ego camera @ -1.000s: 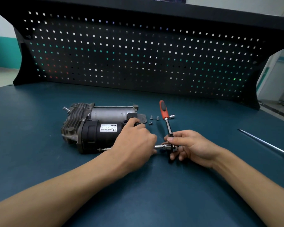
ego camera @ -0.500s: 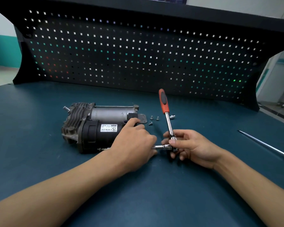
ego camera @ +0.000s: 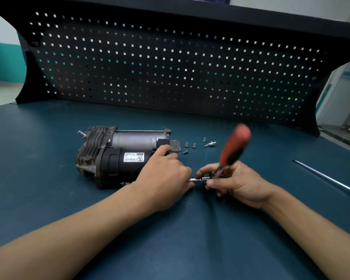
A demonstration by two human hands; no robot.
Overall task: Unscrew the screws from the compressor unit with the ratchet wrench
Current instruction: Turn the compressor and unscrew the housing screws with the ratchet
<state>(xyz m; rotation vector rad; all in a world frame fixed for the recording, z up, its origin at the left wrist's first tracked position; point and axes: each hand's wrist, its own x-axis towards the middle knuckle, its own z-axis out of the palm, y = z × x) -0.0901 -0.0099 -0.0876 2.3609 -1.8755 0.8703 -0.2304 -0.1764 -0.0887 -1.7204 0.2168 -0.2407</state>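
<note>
Left hand (ego camera: 164, 174) grips the compressor unit (ego camera: 119, 156) at its black cylindrical end; right hand (ego camera: 237, 183) pinches the ratchet wrench (ego camera: 233, 147) by its head.
Orange handle blurred, tilted up; finned grey unit lies mid-tabletop (ego camera: 49, 199), small steel screws (ego camera: 186, 145) loose just behind.

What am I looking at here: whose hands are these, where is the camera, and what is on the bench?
There is no machine: a person works bare-handed, and the single picture comes from a camera worn on their head, looking down. The left hand grips the end of the compressor unit, which lies on the table. The right hand holds the ratchet wrench by its head; its orange handle is blurred. Behind lie loose screws and a small socket bit; a long screwdriver lies far right. A pegboard stands at the back.
</note>
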